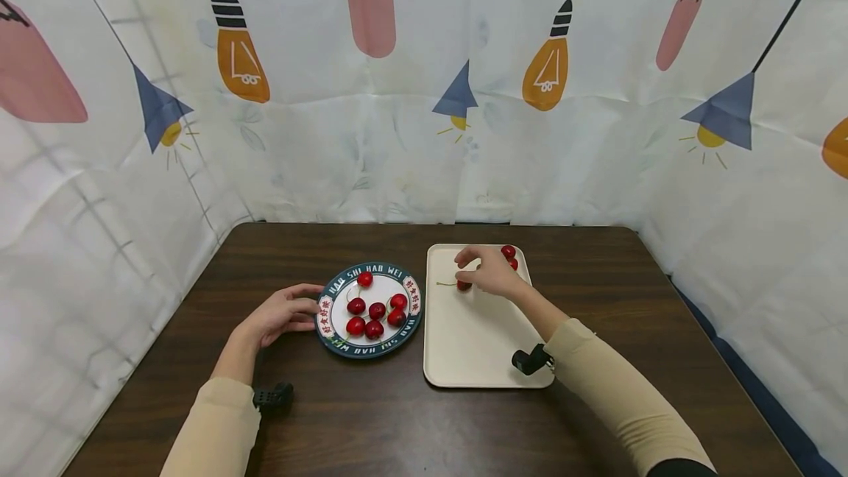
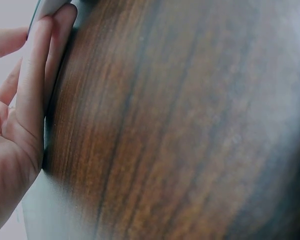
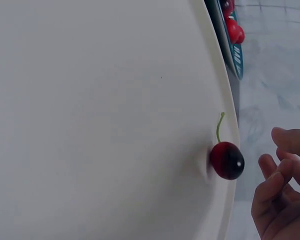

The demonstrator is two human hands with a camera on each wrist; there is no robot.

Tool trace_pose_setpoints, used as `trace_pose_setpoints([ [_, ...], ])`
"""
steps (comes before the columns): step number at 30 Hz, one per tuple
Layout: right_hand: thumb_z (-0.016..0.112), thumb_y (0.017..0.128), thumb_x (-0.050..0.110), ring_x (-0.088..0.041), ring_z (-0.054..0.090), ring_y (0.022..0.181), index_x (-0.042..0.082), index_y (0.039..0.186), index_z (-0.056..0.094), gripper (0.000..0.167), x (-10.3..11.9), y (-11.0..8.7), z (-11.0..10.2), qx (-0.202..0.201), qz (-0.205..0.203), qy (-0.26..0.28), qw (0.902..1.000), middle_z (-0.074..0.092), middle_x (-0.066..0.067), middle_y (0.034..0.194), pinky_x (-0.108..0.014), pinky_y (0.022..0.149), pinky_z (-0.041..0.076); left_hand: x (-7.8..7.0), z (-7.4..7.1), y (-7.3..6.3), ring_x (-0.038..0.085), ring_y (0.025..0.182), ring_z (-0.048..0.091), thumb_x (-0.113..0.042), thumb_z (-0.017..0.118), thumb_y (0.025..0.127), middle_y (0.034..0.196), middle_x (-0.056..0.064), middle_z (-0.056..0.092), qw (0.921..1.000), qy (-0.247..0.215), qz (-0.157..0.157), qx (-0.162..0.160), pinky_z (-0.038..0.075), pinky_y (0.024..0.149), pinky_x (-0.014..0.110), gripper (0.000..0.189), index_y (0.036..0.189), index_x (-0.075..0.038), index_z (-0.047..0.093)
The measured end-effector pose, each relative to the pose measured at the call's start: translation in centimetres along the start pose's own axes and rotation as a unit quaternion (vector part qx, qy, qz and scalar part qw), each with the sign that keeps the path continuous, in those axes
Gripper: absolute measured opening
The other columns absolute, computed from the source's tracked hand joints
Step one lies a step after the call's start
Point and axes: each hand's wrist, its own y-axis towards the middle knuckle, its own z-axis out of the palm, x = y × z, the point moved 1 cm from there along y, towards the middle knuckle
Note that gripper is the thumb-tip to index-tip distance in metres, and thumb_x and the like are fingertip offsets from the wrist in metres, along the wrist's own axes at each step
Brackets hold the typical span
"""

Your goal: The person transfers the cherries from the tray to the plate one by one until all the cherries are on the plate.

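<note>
Handling the cherry [image 1: 464, 286] gently should prevent bruising: right hand [image 1: 492, 273] over the tray [image 1: 473, 352], fingers parted; left hand [image 1: 285, 313], fingers extended, touching the plate [image 1: 338, 344].

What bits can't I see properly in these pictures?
Head view: part of the cherry with its stem pointing left, hidden by the right hand.
Left wrist view: the table towards the right, blurred.
Right wrist view: most of the plate, cut off by the top edge.
</note>
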Motion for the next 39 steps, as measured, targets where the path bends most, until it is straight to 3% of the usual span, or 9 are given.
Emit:
trace_pose_setpoints([
  [2,0.075,0.093,0.013,-0.025,0.062,0.083,0.001,0.118,0.068,0.029,-0.4,-0.1,-0.2,0.002,0.009,0.005,0.9999,0.068,-0.009,0.11,-0.034,0.063,0.059,0.0,0.0,0.0,0.026,0.095,0.066,-0.017,0.065,0.101,0.13,0.022,0.054,1.0,0.001,0.0,0.0,0.06,0.086,0.037,0.059,0.153,-0.002,0.041],
  [18,0.075,0.093,0.015,-0.021,0.055,0.06,0.003,0.118,0.067,0.029,-2.2,-0.6,0.0,0.015,0.052,0.009,0.9985,0.066,-0.011,0.113,-0.031,0.053,0.052,0.1,0.0,0.1,0.026,0.095,0.066,-0.018,0.066,0.101,0.13,0.022,0.054,1.0,0.002,-0.001,-0.004,0.06,0.086,0.037,0.059,0.153,-0.002,0.042],
  [25,0.079,0.089,0.014,-0.022,0.06,0.092,0.006,0.115,0.069,0.029,-2.8,-0.4,0.4,0.019,0.043,-0.01,0.9989,0.068,-0.007,0.109,-0.031,0.07,0.052,0.2,0.0,0.1,0.026,0.095,0.066,-0.018,0.066,0.1,0.13,0.021,0.054,1.0,0.004,0.001,-0.005,0.06,0.086,0.037,0.059,0.152,-0.002,0.042],
  [27,0.08,0.088,0.013,-0.02,0.059,0.094,0.006,0.114,0.069,0.029,-2.9,-0.3,0.5,0.02,0.04,-0.01,0.999,0.068,-0.006,0.109,-0.03,0.072,0.052,0.2,0.0,0.2,0.026,0.096,0.066,-0.018,0.066,0.1,0.13,0.021,0.054,1.0,0.005,0.002,-0.005,0.06,0.086,0.037,0.06,0.153,-0.002,0.042],
  [34,0.079,0.088,0.008,-0.017,0.051,0.056,0.005,0.116,0.067,0.03,-3.0,-0.4,0.8,0.032,0.048,0.024,0.998,0.065,-0.01,0.106,-0.029,0.052,0.049,0.1,0.1,0.2,0.025,0.094,0.067,-0.016,0.064,0.101,0.128,0.022,0.055,1.0,0.007,0.002,-0.007,0.061,0.085,0.038,0.059,0.153,-0.001,0.04],
  [39,0.08,0.088,0.011,-0.018,0.053,0.061,0.006,0.115,0.068,0.03,-2.7,-0.2,0.7,0.027,0.043,0.012,0.9987,0.065,-0.009,0.107,-0.029,0.053,0.05,0.0,0.1,0.1,0.026,0.093,0.067,-0.016,0.065,0.101,0.128,0.022,0.055,0.9999,0.007,0.002,-0.008,0.061,0.085,0.038,0.058,0.152,0.0,0.041],
])
